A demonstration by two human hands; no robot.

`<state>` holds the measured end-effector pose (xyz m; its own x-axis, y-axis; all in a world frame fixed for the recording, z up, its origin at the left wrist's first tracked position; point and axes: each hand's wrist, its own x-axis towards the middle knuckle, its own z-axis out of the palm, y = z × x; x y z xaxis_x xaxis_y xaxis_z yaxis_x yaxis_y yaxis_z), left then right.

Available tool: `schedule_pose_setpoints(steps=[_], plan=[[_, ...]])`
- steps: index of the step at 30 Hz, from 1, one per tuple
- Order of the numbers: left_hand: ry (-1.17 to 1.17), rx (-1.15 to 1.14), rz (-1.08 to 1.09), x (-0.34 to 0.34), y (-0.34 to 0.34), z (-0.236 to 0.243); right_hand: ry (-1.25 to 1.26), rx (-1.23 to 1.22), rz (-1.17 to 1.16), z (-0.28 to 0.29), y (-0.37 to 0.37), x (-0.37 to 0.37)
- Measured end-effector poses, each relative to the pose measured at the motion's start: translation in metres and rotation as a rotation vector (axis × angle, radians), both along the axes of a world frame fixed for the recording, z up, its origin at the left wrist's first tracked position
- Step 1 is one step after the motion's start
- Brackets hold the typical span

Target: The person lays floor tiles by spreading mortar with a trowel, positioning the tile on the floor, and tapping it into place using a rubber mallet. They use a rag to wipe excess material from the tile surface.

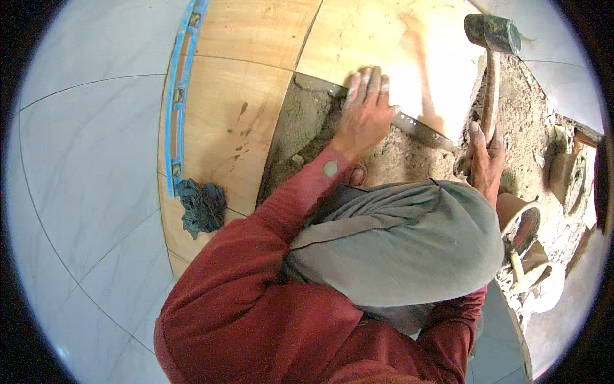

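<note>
My right hand (485, 160) grips the wooden handle of a rubber mallet (492, 33), its dark head raised above the rough ground at the right. With fingers stretched out, my left hand (369, 105) lies on the near edge of a wood-patterned floor tile (358, 38), part of which glares in bright light. A dark strip (425, 132) runs along that edge, partly covered by the hand; what it is, I cannot make out. Rough grey mortar (400, 157) shows between the tile and my bent knee.
A blue spirit level (177, 105) lies along the left border of the wood-patterned tiles (230, 121). At its near end is a crumpled dark cloth (202, 206). Pale marbled tiles (96, 160) cover the left side. Round containers (521, 221) and rubble lie at the right.
</note>
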<state>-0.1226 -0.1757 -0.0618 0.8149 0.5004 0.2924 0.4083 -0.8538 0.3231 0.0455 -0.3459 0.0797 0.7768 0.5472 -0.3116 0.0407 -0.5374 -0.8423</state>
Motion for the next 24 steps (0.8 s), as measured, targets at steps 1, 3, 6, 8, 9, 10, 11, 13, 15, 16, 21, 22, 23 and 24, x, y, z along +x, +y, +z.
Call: schedule_pose_setpoints(steps=[1, 3, 6, 8, 9, 10, 11, 13, 15, 16, 21, 22, 23, 24], plan=[[-0.010, 0.018, 0.046, -0.013, -0.003, -0.002, 0.065, -0.007, -0.011, -0.001, 0.005, -0.010], [-0.043, -0.064, 0.094, -0.030, 0.004, 0.002, 0.055, 0.020, -0.004, -0.010, 0.013, -0.022], [0.004, -0.080, 0.061, -0.041, 0.015, -0.002, -0.199, 0.000, 0.110, -0.055, 0.016, -0.031], [0.015, -0.091, 0.049, -0.041, 0.017, -0.002, -0.169, -0.184, 0.228, -0.070, 0.027, -0.038], [0.019, -0.101, 0.043, -0.040, 0.017, -0.001, -0.081, -0.283, 0.316, -0.073, 0.038, -0.040], [0.018, -0.100, 0.042, -0.039, 0.016, 0.000, -0.101, -0.273, 0.385, -0.081, 0.042, -0.042], [0.045, -0.121, 0.061, -0.046, 0.017, -0.002, -0.094, -0.264, 0.405, -0.068, 0.057, -0.049], [0.075, -0.138, 0.091, -0.052, 0.023, -0.005, -0.005, -0.262, 0.332, -0.029, 0.088, -0.058], [0.038, -0.123, 0.064, -0.044, 0.021, -0.002, -0.106, -0.232, 0.313, -0.028, 0.081, -0.057], [0.053, -0.149, 0.051, -0.043, 0.018, 0.000, -0.189, -0.248, 0.325, -0.037, 0.075, -0.059], [0.071, -0.128, 0.049, -0.050, 0.019, -0.001, -0.310, -0.383, 0.533, -0.068, 0.089, -0.059], [0.066, -0.131, 0.036, -0.048, 0.020, 0.000, -0.317, -0.384, 0.520, -0.058, 0.091, -0.057], [0.064, -0.123, 0.031, -0.046, 0.021, -0.001, -0.305, -0.310, 0.473, -0.041, 0.096, -0.057], [0.064, -0.131, 0.046, -0.046, 0.020, -0.002, -0.293, -0.245, 0.430, -0.030, 0.096, -0.059]])
